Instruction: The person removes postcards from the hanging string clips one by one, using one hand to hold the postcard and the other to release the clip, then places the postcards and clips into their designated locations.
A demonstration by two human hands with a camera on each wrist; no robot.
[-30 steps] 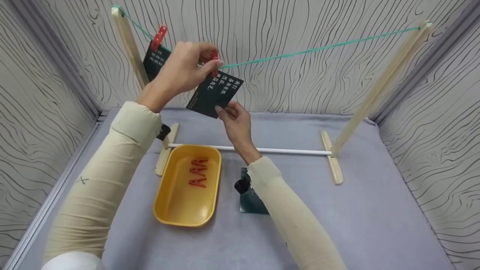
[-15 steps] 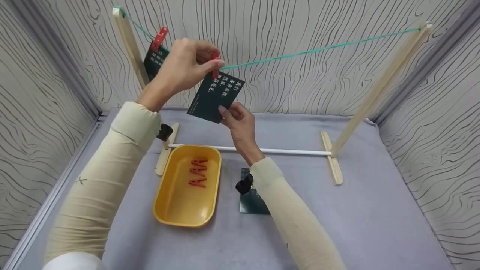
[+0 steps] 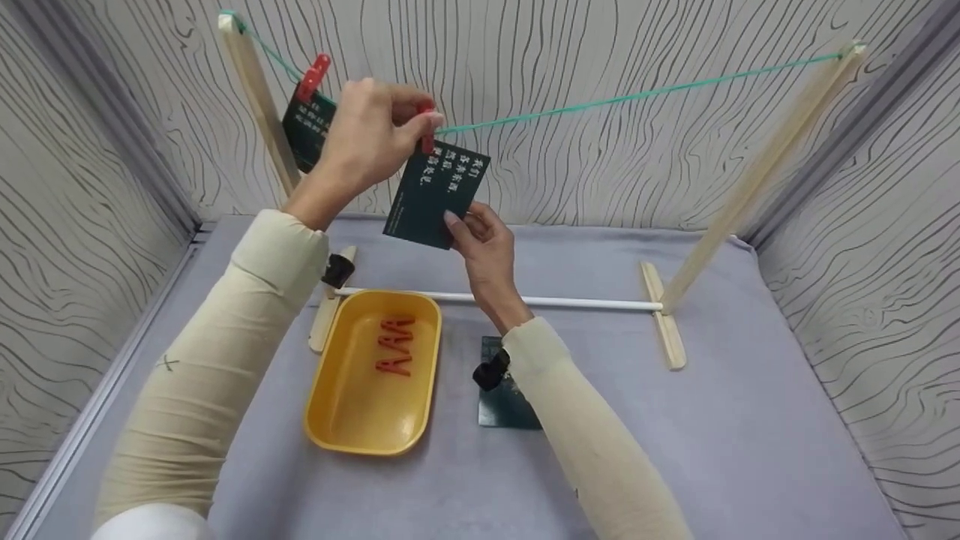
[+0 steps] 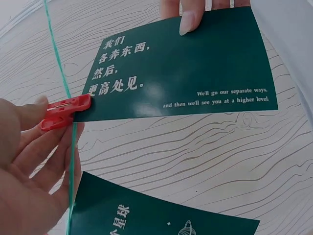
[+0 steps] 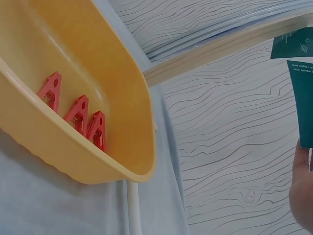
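My left hand point(image 3: 367, 139) pinches a red clothespin point(image 3: 427, 129) at the green string point(image 3: 637, 96). In the left wrist view the clothespin point(image 4: 66, 111) bites the corner of a dark green card point(image 4: 181, 68) with white Chinese and English text, right beside the string. My right hand point(image 3: 487, 259) holds the lower corner of that card point(image 3: 437, 195) between thumb and fingers. To the left, a second green card point(image 3: 306, 131) hangs from the string under another red clothespin point(image 3: 313, 77), partly hidden by my left hand.
A yellow tray point(image 3: 352, 442) on the grey cloth holds three red clothespins point(image 5: 78, 115). Another green card point(image 3: 504, 409) lies partly under my right forearm. Wooden posts point(image 3: 757, 187) carry the string, with a white rod point(image 3: 585, 302) joining their feet.
The held card has swung slightly down and hangs straighter, my right hand moving down and right with it. The left hand keeps its pinch on the clothespin, with only a small shift.
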